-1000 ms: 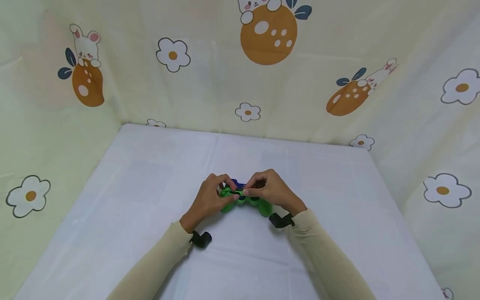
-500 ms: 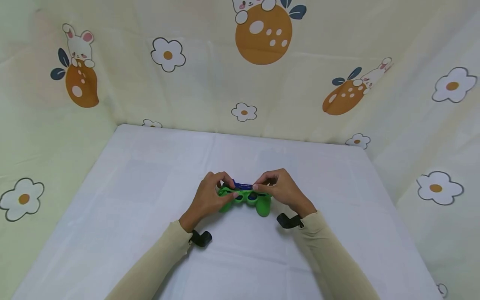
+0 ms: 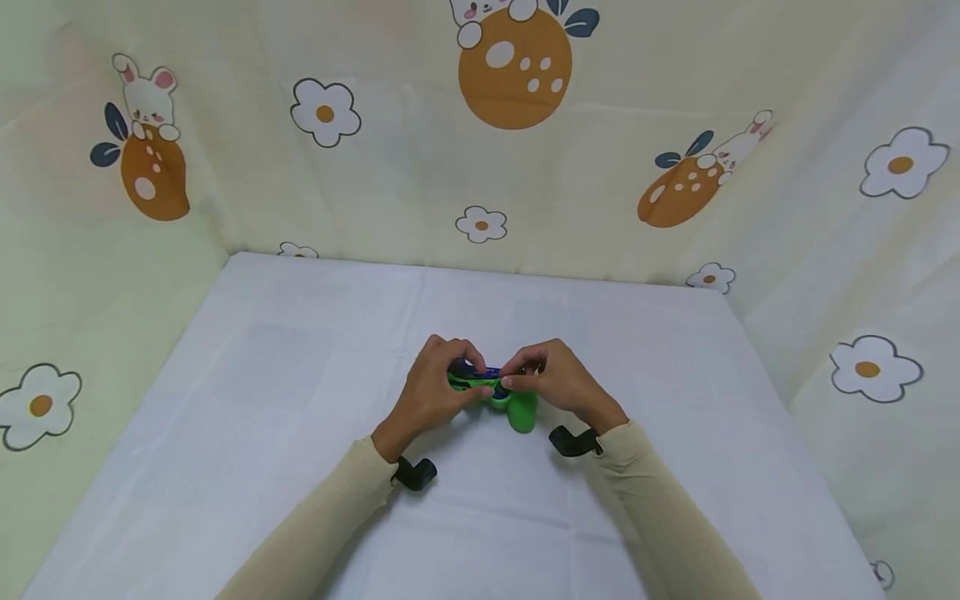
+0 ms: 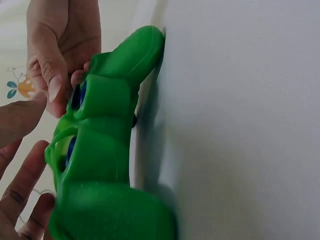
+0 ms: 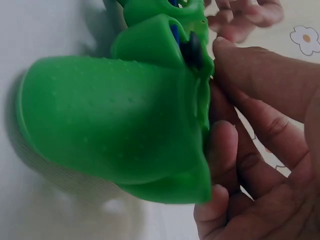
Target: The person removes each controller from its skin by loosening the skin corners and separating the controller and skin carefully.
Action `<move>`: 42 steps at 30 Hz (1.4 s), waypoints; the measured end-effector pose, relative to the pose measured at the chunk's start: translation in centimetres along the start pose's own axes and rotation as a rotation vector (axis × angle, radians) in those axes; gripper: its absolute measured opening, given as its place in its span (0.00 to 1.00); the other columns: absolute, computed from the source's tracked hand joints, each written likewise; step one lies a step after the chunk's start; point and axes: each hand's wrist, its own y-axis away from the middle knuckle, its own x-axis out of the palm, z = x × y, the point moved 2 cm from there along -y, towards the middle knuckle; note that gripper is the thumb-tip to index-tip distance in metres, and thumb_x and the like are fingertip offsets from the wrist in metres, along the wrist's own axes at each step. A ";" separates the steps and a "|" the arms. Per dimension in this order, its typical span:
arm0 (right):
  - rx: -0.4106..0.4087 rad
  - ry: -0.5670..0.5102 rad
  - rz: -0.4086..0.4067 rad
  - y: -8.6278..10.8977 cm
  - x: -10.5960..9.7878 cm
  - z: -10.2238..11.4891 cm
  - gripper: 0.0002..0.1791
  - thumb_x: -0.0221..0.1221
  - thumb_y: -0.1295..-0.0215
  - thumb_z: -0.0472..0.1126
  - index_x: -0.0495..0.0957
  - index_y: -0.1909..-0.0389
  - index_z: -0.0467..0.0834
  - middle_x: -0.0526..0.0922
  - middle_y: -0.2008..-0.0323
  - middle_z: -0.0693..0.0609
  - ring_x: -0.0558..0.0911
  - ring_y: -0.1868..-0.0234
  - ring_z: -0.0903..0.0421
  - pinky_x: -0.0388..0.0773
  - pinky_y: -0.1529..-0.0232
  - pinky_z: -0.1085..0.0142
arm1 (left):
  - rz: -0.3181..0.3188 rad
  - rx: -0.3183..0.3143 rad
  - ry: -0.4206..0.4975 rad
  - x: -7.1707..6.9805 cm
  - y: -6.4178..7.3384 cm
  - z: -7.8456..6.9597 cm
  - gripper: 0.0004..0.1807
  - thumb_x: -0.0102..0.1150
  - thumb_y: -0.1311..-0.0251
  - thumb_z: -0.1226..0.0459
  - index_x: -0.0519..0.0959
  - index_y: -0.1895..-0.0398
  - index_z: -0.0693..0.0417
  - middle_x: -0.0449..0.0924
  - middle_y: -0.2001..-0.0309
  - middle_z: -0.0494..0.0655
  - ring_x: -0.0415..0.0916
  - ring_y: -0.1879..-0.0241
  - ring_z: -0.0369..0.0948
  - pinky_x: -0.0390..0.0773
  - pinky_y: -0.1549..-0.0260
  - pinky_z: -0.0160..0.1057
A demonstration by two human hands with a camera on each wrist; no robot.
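Note:
A blue game controller [image 3: 491, 372] sits partly inside a green silicone controller cover [image 3: 522, 412], whose two grips rest on the table. My left hand [image 3: 437, 387] curves over the left part, its thumb and index finger pinching the cover's upper edge near the middle. To the right of the middle, my right hand [image 3: 561, 382] pinches that edge close to a thumbstick. The right wrist view shows the bumpy green grip [image 5: 100, 115], with the right thumb at the cover's rim and fingers behind it. In the left wrist view, dark blue shows through the stick openings. My hands hide much of the controller's top.
A white cloth covers the table [image 3: 337, 333]. Behind and at both sides hangs a cream curtain [image 3: 405, 167] printed with flowers and rabbits on orange fruit. A black wrist camera [image 3: 416, 473] sits on the left wrist, another black camera [image 3: 573, 442] on the right.
My right hand first moved right along the cover's edge, exposing more blue controller, then shifted slightly left. My left hand has moved right, towards the middle of the edge.

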 end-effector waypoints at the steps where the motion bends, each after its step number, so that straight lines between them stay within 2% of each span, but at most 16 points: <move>1: 0.009 -0.001 0.010 0.0 0.1 -0.1 0.04 0.73 0.33 0.40 0.92 0.60 0.46 0.91 0.62 0.47 0.76 0.62 0.52 0.72 0.61 0.65 | 0.003 0.002 -0.006 0.2 0.0 0.0 0.17 0.85 0.49 0.59 0.84 0.61 0.43 0.86 0.57 0.41 0.71 0.52 0.49 0.70 0.49 0.45; 7: 0.040 0.001 0.048 -0.2 0.4 0.0 0.04 0.70 0.31 0.38 0.91 0.58 0.47 0.90 0.64 0.47 0.78 0.63 0.53 0.73 0.62 0.67 | 0.033 0.013 -0.049 1.0 0.2 0.3 0.19 0.87 0.54 0.59 0.83 0.62 0.41 0.88 0.55 0.39 0.70 0.52 0.45 0.63 0.48 0.48; 14: 0.018 0.073 0.123 -0.8 0.6 0.4 0.03 0.67 0.27 0.37 0.88 0.59 0.43 0.86 0.68 0.52 0.76 0.68 0.57 0.72 0.65 0.68 | 0.031 0.021 -0.063 1.5 0.4 0.7 0.20 0.88 0.55 0.60 0.83 0.63 0.41 0.89 0.58 0.39 0.68 0.53 0.44 0.62 0.50 0.48; 19: 0.069 0.097 0.148 -1.2 1.1 1.0 0.07 0.61 0.23 0.36 0.85 0.61 0.40 0.83 0.70 0.52 0.77 0.66 0.58 0.73 0.60 0.66 | 0.023 0.034 -0.069 1.7 0.2 0.9 0.20 0.87 0.54 0.60 0.83 0.63 0.42 0.88 0.58 0.40 0.68 0.54 0.44 0.61 0.51 0.47; 24: 0.142 0.065 0.153 -1.1 1.4 1.2 0.11 0.56 0.18 0.38 0.83 0.61 0.39 0.80 0.69 0.53 0.76 0.62 0.56 0.72 0.56 0.62 | 0.021 0.039 -0.081 1.9 0.1 1.1 0.20 0.87 0.53 0.59 0.82 0.62 0.42 0.88 0.58 0.40 0.68 0.54 0.43 0.61 0.51 0.48; 29: 0.159 -0.006 0.143 -0.8 1.5 0.7 0.12 0.54 0.17 0.41 0.81 0.61 0.39 0.75 0.70 0.53 0.73 0.62 0.54 0.70 0.58 0.62 | 0.021 0.047 -0.077 1.9 0.1 1.3 0.20 0.87 0.52 0.59 0.82 0.62 0.44 0.88 0.57 0.40 0.68 0.54 0.44 0.62 0.48 0.50; 33: 0.121 -0.020 0.111 -0.4 1.7 0.3 0.12 0.56 0.18 0.41 0.82 0.61 0.41 0.75 0.69 0.53 0.72 0.63 0.54 0.70 0.60 0.64 | 0.023 0.054 -0.074 1.8 0.2 1.2 0.19 0.86 0.52 0.60 0.82 0.62 0.45 0.88 0.59 0.41 0.68 0.54 0.44 0.62 0.48 0.50; 37: 0.042 0.000 0.072 0.2 1.8 -0.1 0.09 0.60 0.20 0.41 0.84 0.62 0.43 0.77 0.69 0.53 0.72 0.64 0.53 0.70 0.62 0.65 | 0.027 0.051 -0.072 1.9 0.3 1.3 0.19 0.86 0.51 0.59 0.81 0.64 0.43 0.86 0.60 0.40 0.68 0.55 0.43 0.60 0.51 0.47; 42: -0.051 0.034 0.055 0.9 1.7 -0.5 0.05 0.64 0.24 0.40 0.85 0.63 0.48 0.82 0.65 0.53 0.77 0.61 0.53 0.74 0.59 0.65 | 0.027 0.062 -0.062 1.9 0.4 1.4 0.19 0.86 0.51 0.59 0.79 0.66 0.41 0.82 0.63 0.39 0.68 0.55 0.42 0.59 0.52 0.46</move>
